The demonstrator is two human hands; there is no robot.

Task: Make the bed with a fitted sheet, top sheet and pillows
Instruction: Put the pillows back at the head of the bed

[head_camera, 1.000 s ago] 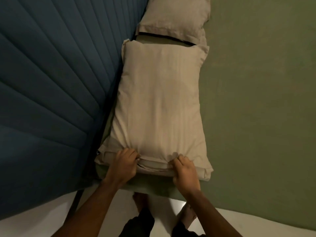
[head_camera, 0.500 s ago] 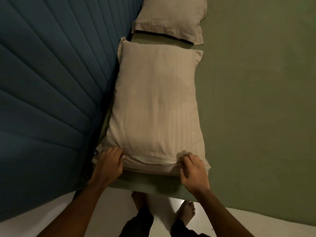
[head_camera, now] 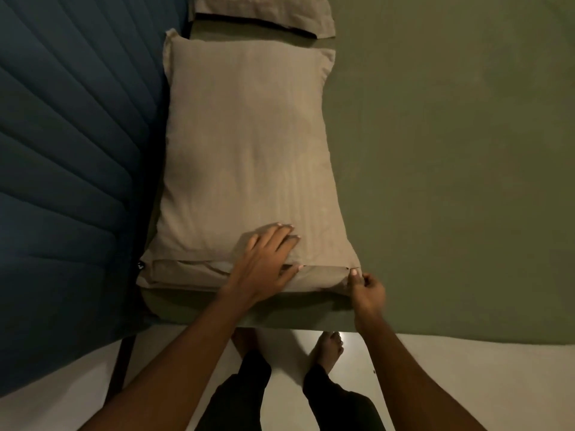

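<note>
Half a second ago your left hand (head_camera: 267,262) sat curled at the near left corner of the near pillow (head_camera: 249,150); now it has slid across to the middle of the near end and lies flat. Your right hand (head_camera: 366,287) has shifted outward from the near edge to the near right corner; the pillow itself has stayed where it was.

Your left hand is spread wide, fingers straight and palm down, pressing on the pillow top just above the flap seam, thumb along the seam line; your right hand is drawn in, thumb and fingertips pinching the cloth at the right corner; the two hands are apart, with a stretch of the folded flap between them.

The near pillow lies lengthwise along the blue padded headboard (head_camera: 62,157), on the green sheet (head_camera: 451,150), its near end close to the mattress edge; the tan case is mostly smooth, with faint stripes and light creases by your left hand; the flap at the near end is tucked in a doubled fold. The far pillow (head_camera: 264,10) lies just beyond it, apart by a narrow strip of sheet.
</note>
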